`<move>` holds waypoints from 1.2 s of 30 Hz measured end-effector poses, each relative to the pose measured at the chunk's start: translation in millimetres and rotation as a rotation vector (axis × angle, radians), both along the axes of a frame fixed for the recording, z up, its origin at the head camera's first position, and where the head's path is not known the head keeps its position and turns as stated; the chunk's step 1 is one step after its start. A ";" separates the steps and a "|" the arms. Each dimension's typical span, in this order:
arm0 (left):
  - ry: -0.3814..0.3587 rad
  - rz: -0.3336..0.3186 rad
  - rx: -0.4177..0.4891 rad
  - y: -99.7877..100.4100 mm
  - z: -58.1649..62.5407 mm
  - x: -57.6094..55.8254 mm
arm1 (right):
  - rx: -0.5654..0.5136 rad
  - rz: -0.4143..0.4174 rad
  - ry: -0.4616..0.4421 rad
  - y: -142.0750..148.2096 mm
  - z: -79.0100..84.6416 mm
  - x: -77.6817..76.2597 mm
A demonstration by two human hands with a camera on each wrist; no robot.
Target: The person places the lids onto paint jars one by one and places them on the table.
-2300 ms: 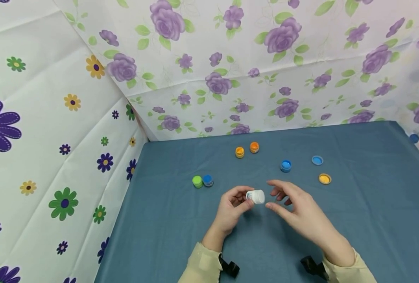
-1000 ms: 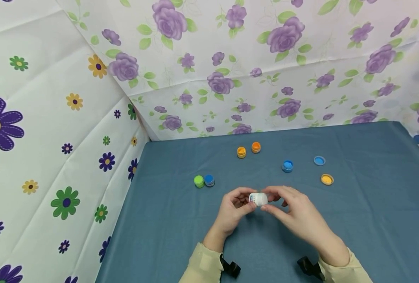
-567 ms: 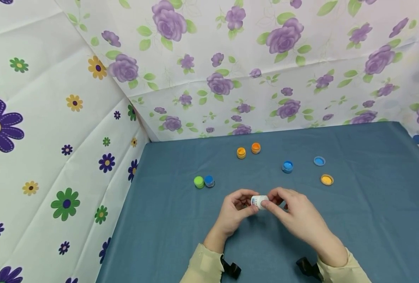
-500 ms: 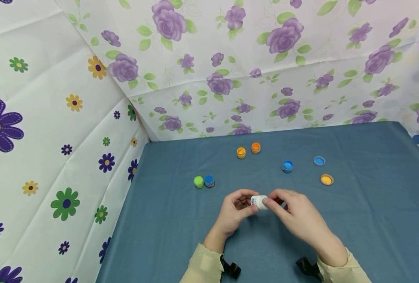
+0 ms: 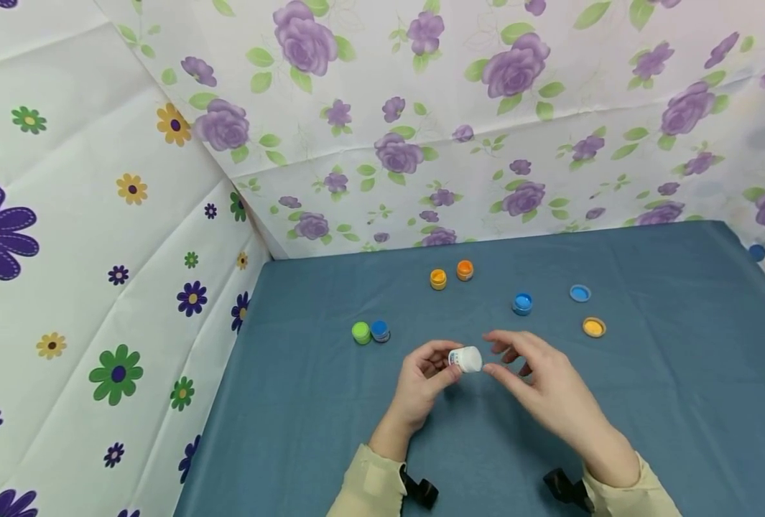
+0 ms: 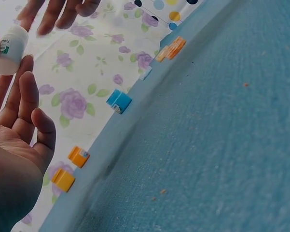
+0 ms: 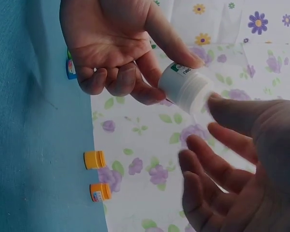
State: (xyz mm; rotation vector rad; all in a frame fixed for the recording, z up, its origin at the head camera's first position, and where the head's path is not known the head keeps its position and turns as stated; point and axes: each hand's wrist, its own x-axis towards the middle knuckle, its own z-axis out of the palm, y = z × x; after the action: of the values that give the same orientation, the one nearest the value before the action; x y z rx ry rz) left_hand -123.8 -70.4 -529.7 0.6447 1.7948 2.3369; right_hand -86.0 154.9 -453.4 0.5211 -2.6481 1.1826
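Observation:
In the head view my left hand (image 5: 416,388) holds a small white paint jar (image 5: 466,359) between thumb and fingers, above the table. The jar lies tipped on its side, its white cap pointing right. A printed label (image 7: 183,69) shows on its wall in the right wrist view. My right hand (image 5: 553,388) is just right of the cap, thumb and fingers spread apart with nothing between them. In the right wrist view its thumb tip (image 7: 216,100) is right at the cap's edge. What the jar contains is hidden.
Green (image 5: 360,332) and dark blue (image 5: 380,331) jars stand together at left. Open yellow (image 5: 438,279) and orange (image 5: 465,270) jars stand farther back. An open blue jar (image 5: 522,304) is at right, beside a blue lid (image 5: 580,293) and a yellow lid (image 5: 593,327). Patterned cloth (image 5: 356,201) borders the table.
Half a second ago my right thumb and fingers gripped the jar's cap; now they have come off it and spread. The left hand keeps the jar, its cap end now turned more into view.

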 end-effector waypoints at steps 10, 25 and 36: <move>0.054 -0.042 0.038 -0.9 -2.5 0.3 | -0.011 0.131 0.048 -3.3 -2.1 -0.3; 0.193 -0.071 -0.055 2.3 -1.5 1.5 | 0.075 -0.031 -0.171 -10.0 5.0 1.5; 0.202 -0.075 -0.104 3.6 -3.4 2.2 | 0.122 -0.085 -0.282 -10.0 4.6 1.7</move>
State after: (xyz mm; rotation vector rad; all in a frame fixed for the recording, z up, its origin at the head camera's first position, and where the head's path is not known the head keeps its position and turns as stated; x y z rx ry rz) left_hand -121.6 -66.9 -533.1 0.9448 1.9215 2.1820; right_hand -84.3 144.9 -448.8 0.2739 -2.9615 1.1497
